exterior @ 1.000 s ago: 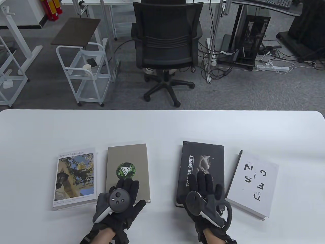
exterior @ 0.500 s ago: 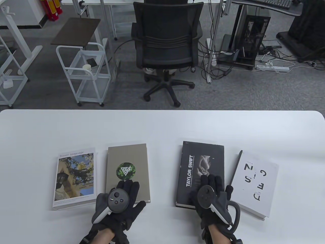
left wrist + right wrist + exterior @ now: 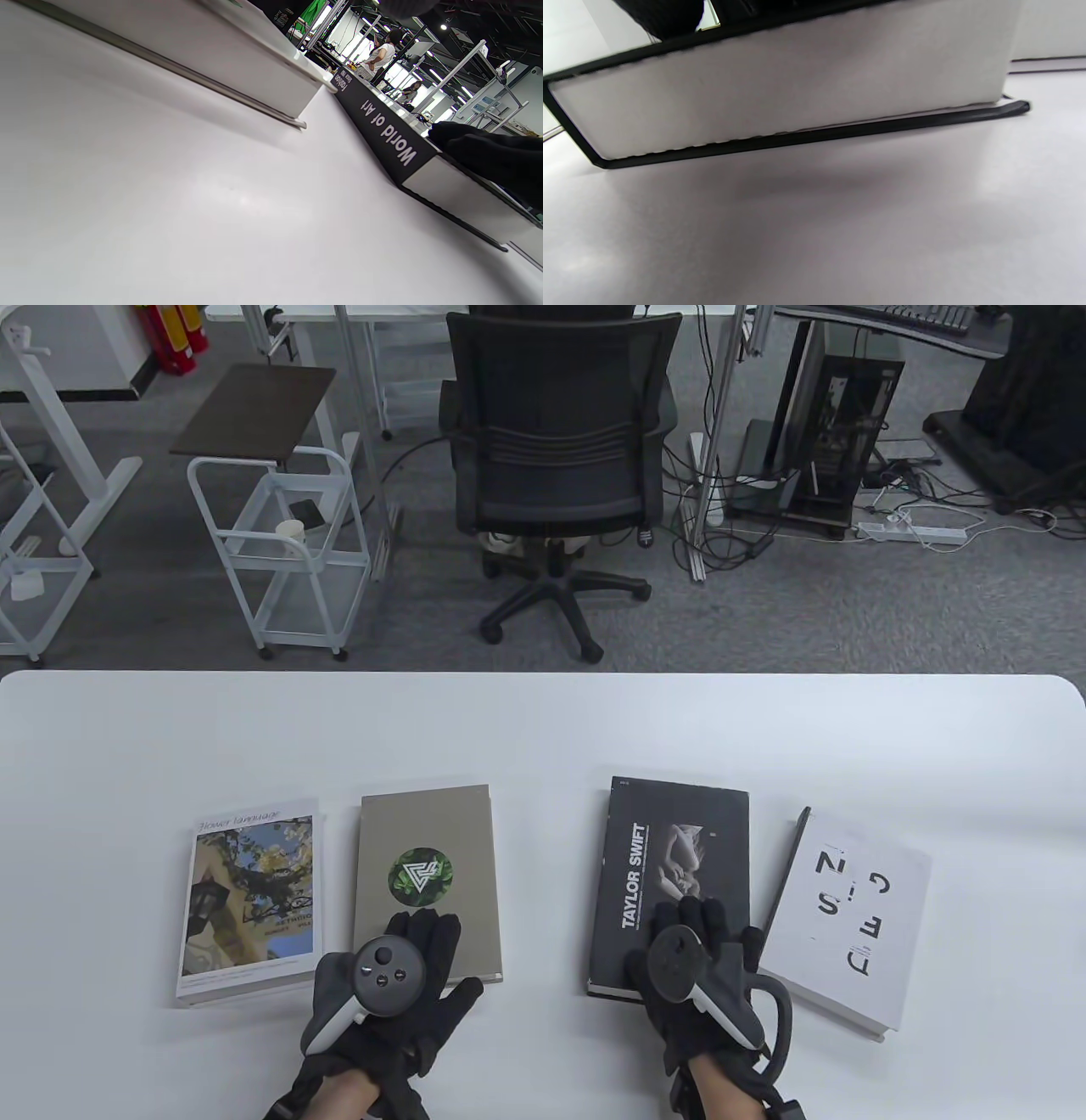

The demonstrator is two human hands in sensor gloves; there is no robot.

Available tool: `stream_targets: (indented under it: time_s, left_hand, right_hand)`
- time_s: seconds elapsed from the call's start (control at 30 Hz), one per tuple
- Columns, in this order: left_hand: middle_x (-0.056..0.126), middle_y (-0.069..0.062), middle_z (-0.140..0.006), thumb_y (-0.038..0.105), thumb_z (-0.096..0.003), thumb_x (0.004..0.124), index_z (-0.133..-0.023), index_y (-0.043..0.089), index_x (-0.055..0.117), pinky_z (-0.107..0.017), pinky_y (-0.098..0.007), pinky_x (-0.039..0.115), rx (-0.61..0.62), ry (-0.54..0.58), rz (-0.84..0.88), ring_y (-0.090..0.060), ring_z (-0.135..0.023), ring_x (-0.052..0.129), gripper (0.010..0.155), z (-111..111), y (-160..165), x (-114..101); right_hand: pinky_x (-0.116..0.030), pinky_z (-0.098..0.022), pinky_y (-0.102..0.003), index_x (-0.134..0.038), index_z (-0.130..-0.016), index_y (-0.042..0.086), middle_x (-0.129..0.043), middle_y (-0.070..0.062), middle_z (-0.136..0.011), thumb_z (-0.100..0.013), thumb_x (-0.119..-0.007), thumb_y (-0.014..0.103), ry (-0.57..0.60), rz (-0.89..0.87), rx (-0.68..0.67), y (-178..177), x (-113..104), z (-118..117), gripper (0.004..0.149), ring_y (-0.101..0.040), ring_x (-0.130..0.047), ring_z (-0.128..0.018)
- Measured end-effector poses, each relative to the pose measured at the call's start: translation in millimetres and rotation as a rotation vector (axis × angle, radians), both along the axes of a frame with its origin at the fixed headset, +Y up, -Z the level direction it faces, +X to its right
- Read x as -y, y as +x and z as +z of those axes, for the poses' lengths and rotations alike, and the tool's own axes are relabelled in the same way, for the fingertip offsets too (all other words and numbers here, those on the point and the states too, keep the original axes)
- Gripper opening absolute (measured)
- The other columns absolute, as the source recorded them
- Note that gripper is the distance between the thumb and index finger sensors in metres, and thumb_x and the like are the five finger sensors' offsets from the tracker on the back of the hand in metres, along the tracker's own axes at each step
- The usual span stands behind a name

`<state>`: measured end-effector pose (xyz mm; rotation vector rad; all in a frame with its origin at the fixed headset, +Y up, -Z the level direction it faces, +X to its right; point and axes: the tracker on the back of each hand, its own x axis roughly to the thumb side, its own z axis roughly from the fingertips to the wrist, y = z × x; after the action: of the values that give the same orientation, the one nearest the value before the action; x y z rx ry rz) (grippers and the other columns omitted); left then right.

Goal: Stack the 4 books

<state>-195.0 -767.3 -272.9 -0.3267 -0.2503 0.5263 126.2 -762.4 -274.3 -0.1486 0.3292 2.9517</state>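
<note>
Still zero stacked: four books flat, apart on table (image 3: 543, 729). Left hand (image 3: 386, 976) resting open-fingered on grey book (image 3: 424, 848); right hand (image 3: 691, 967) likewise on black book (image 3: 679, 831), near edge lifted.

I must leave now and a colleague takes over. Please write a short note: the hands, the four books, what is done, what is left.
Left hand rests on the grey book. Right hand rests on the near end of the black Taylor Swift book; whether it grips is unclear. Flower book lies far left, white book far right, all flat on the table, side by side. Nothing stacked yet; all four remain to stack.
</note>
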Motion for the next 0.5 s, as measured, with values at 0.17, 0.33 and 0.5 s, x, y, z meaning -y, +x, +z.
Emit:
stream_targets:
  time_s: [0.17, 0.33, 0.5]
  left_hand:
    - [0.006, -0.006, -0.113, 0.057, -0.0512, 0.058, -0.11, 0.025, 0.019, -0.073, -0.063, 0.011, 0.002, -0.007, 0.0, -0.036, -0.105, 0.002, 0.077, 1, 0, 0]
    - [0.006, -0.006, -0.113, 0.057, -0.0512, 0.058, -0.11, 0.025, 0.019, -0.073, -0.063, 0.011, 0.002, -0.006, 0.002, -0.036, -0.105, 0.002, 0.077, 2, 0, -1]
    - [0.006, -0.006, -0.113, 0.057, -0.0512, 0.058, -0.11, 0.025, 0.019, -0.073, -0.062, 0.011, 0.007, 0.006, -0.016, -0.036, -0.105, 0.002, 0.077, 3, 0, -2]
  right_hand:
    - [-0.023, -0.078, -0.066, -0.035, -0.117, 0.023, -0.033, -0.01, -0.12, -0.063, -0.054, 0.059, 0.021, 0.025, -0.026, -5, -2, 2, 0.068, -0.033, -0.021, -0.109]
    - [-0.035, -0.078, -0.066, -0.045, -0.115, 0.021, -0.044, -0.012, -0.117, -0.062, -0.056, 0.057, 0.062, 0.032, -0.049, -10, -6, 4, 0.065, -0.036, -0.034, -0.108]
    - [-0.045, -0.076, -0.067, -0.053, -0.112, 0.019, -0.053, -0.014, -0.114, -0.062, -0.059, 0.056, 0.097, 0.068, -0.078, -16, -10, 7, 0.062, -0.039, -0.044, -0.106]
